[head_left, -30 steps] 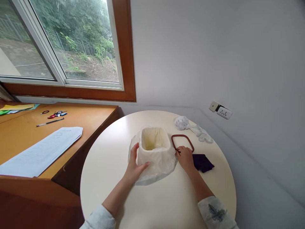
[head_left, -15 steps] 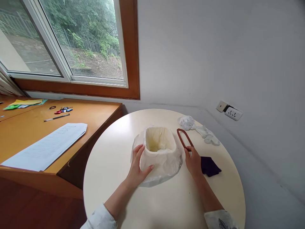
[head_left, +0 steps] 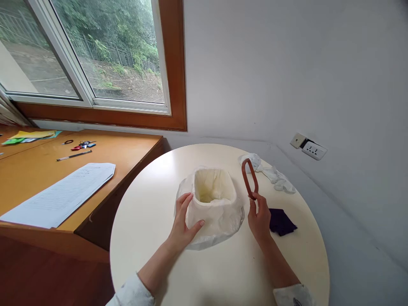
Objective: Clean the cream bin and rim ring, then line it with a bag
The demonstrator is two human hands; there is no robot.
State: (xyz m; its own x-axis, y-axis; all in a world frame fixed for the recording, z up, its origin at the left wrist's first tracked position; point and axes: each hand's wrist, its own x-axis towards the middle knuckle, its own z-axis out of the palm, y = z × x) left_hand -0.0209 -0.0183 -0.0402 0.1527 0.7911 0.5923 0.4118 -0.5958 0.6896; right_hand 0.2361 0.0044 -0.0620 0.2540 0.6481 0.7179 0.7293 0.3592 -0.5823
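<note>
A small white bin (head_left: 231, 189) stands on the round table with its opening facing up. A thin white plastic bag (head_left: 219, 225) lines it, folds over the rim and spreads loosely around its base. My left hand (head_left: 182, 227) rests against the bin's near left side, fingers and thumb spread on the bag. To the right of the bin, my right hand (head_left: 259, 216) pinches the lower end of a brown rounded-rectangular ring (head_left: 246, 180), which is held up off the table and tilted. A dark purple cloth (head_left: 282, 222) lies just right of that hand.
Crumpled white plastic (head_left: 277, 178) lies along the back right of the cream round table (head_left: 140, 221). On the left, a wooden desk (head_left: 137, 148) bears papers (head_left: 63, 195), a pen (head_left: 74, 156) and small items. A wall with a socket (head_left: 314, 150) borders the right.
My right hand has raised the brown ring and turned it more upright, shifting it slightly right. My left hand and the bin have stayed in place.
</note>
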